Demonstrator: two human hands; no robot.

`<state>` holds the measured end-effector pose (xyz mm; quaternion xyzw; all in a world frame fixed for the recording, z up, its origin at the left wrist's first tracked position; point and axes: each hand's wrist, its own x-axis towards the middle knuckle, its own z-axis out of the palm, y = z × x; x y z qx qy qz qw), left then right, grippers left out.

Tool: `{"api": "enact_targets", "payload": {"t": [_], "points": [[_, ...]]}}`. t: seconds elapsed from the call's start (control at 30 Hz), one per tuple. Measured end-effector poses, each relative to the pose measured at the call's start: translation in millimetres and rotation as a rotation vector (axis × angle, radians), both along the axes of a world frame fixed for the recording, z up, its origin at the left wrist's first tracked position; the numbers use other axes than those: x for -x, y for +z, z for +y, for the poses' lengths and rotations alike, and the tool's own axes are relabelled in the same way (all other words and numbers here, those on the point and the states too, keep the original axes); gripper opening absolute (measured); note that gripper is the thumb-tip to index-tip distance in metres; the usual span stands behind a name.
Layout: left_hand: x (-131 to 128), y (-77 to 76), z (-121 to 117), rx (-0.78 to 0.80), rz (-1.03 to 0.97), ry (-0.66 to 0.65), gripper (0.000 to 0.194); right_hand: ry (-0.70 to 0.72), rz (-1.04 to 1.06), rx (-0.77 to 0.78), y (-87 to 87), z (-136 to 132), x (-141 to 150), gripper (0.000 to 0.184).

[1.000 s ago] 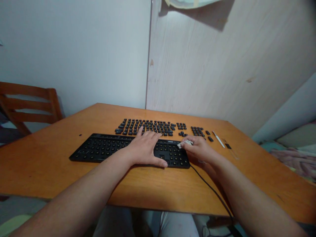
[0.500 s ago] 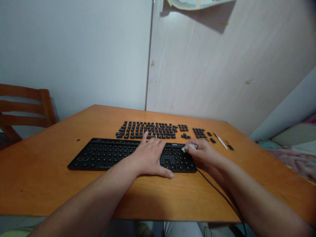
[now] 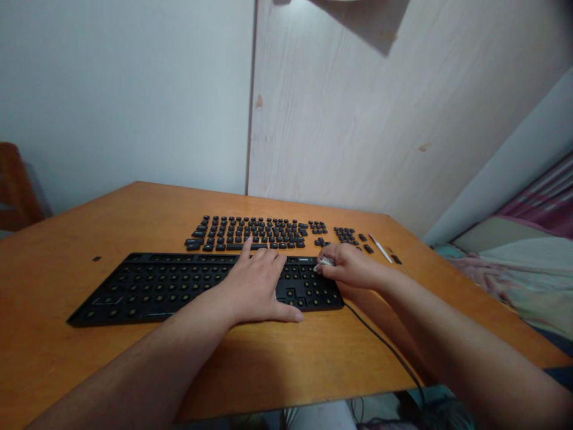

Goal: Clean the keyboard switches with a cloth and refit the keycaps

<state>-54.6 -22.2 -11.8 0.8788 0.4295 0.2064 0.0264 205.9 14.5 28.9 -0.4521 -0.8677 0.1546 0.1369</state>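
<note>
A black keyboard (image 3: 165, 285) with its keycaps off lies across the table, rows of small key posts showing. My left hand (image 3: 257, 285) rests spread over its middle, thumb along the front edge, hiding part of the board. At the number-pad end, my right hand (image 3: 347, 266) pinches a crumpled white tissue (image 3: 325, 263) against the top right of the keyboard. Behind the board, the loose black keycaps (image 3: 250, 233) are laid out in keyboard order, with a separate number-pad group (image 3: 344, 234) to the right.
A white pen-like stick (image 3: 380, 248) and a small dark piece (image 3: 396, 259) lie at the right on the wooden table (image 3: 134, 221). The keyboard's cable (image 3: 385, 343) runs off the front edge. A chair (image 3: 18, 185) stands left; bedding (image 3: 492, 280) is at right.
The head view has turned a little to the right, so everything sits further left. My left hand stays on the keyboard; the tissue remains in my right hand near the top right corner.
</note>
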Motion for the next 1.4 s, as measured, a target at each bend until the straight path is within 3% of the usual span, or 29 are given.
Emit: {"api": "enact_targets", "payload": {"t": [0.37,0.77,1.4], "points": [[-2,2.7,-2,0.009,0.003,-0.002,0.104,0.092,-0.162,-0.063,4.7,-2,8,0.01],[-2,5.5,-4,0.002,0.058,0.012,0.106,0.151,-0.089,-0.018,-6.7,5,28,0.009],[-2,6.6,-5,0.009,0.122,0.025,0.111,0.079,-0.196,0.058,7.2,0,3,0.006]]}}
